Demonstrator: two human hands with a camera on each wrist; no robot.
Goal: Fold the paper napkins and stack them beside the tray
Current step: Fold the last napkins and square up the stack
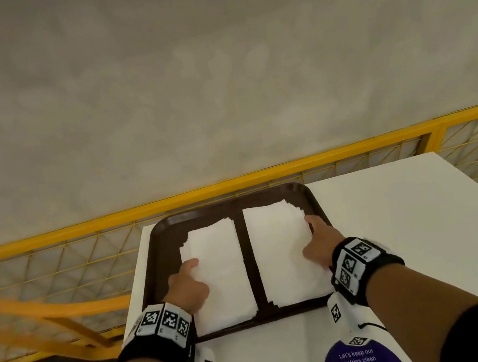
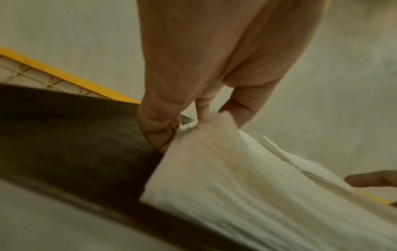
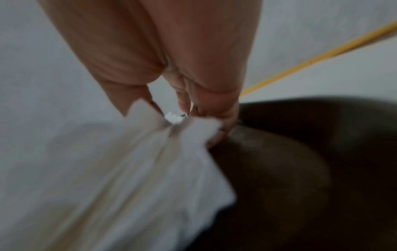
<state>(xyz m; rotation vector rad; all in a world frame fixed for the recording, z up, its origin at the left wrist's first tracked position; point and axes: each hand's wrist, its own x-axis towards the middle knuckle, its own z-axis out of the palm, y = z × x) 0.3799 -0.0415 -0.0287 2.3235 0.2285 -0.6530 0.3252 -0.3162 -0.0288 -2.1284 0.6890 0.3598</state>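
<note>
Both hands are on paper. On the left, the left hand (image 1: 188,285) has its thumb on top of the left stack of white paper napkins (image 1: 219,275) and its fingers curled down at the stack's outer edge; the left wrist view shows those fingertips (image 2: 160,129) pinching up the soft, layered edge. On the right, the right hand (image 1: 320,241) grasps the outer edge of the right stack of white paper napkins (image 1: 285,252) the same way, and its wrist view catches the paper bunched between thumb and fingers (image 3: 187,101), though that picture is heavily blurred and how many sheets are caught cannot be made out.

The two stacks lie side by side, apart, inside the dark brown rounded-corner plastic tray (image 1: 246,256), a strip of bare tray floor between them. Their edges look stepped and ragged, thin sheets slightly fanned. The tray's near right corner is hidden behind the right wrist's black band with its black-and-white marker tags (image 1: 357,259); a matching band (image 1: 163,321) wraps the left wrist.

The tray sits on a smooth white table (image 1: 415,229), whose near edge is cut off by the frame. A purple round sticker (image 1: 359,360) reads "Let's keep our pantries clean", its lower lettering cut off. Beyond the table runs a yellow metal mesh railing (image 1: 231,182), smeared by motion at the left.
</note>
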